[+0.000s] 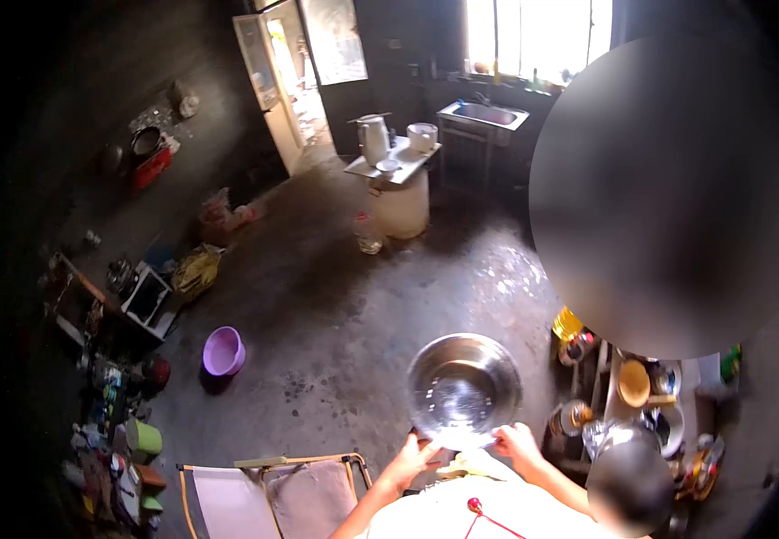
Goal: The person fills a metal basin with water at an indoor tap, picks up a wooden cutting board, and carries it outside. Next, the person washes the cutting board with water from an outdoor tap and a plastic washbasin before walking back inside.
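Note:
A shiny stainless steel basin (464, 368) is held out in front of my body, over the floor. My left hand (410, 463) grips its near rim on the left side, fingers closed at the edge. On the right side of the near rim, my right hand (517, 444) has hold of it too. The basin's inside shows bright reflections, and I cannot make out anything in it. Just below the rim, between my hands, is something pale yellow-green (472, 465) that I cannot name.
A folding chair (313, 494) stands at my lower left. A purple basin (224, 351) is on the floor. At right, a shelf holds dishes and a wooden-coloured bowl (633, 384). Ahead are a sink (486, 114) and a white drum (400, 207) topped with containers. Blurred patches hide parts at right.

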The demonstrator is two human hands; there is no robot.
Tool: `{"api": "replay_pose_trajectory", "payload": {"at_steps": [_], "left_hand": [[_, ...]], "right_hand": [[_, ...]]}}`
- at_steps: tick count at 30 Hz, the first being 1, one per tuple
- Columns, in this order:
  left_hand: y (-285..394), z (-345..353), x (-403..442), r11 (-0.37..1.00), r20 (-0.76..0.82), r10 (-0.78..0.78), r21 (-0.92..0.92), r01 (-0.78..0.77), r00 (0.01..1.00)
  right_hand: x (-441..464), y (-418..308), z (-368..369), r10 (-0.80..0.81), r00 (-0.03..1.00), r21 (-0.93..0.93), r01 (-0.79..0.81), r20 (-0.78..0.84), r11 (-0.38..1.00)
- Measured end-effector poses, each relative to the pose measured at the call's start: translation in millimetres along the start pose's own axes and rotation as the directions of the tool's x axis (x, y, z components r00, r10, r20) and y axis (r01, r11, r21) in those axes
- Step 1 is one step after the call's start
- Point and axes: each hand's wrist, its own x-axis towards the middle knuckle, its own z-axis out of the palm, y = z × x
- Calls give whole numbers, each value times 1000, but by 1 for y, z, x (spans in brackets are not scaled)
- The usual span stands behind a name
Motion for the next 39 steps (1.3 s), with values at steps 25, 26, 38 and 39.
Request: {"api": "replay_pose_trajectory", "payload": {"at_steps": [25, 26, 38, 39], "left_hand": [[256, -403, 142, 690, -861, -49, -395, -606, 506], [276, -422, 151, 700, -857, 6, -364, -614, 516], [509, -606, 325, 707, -747, 57, -438, -556, 662], [526, -615, 330, 719, -769, 47, -417, -555, 638]], "right_hand": [[328, -263, 503, 317, 584, -562, 300, 747, 771], [343, -279, 514, 225, 644, -507, 292, 731, 811], [523, -515, 669, -282, 710, 185, 213, 645, 959], [531, -540, 689, -320, 637, 187, 269, 701, 945]]}}
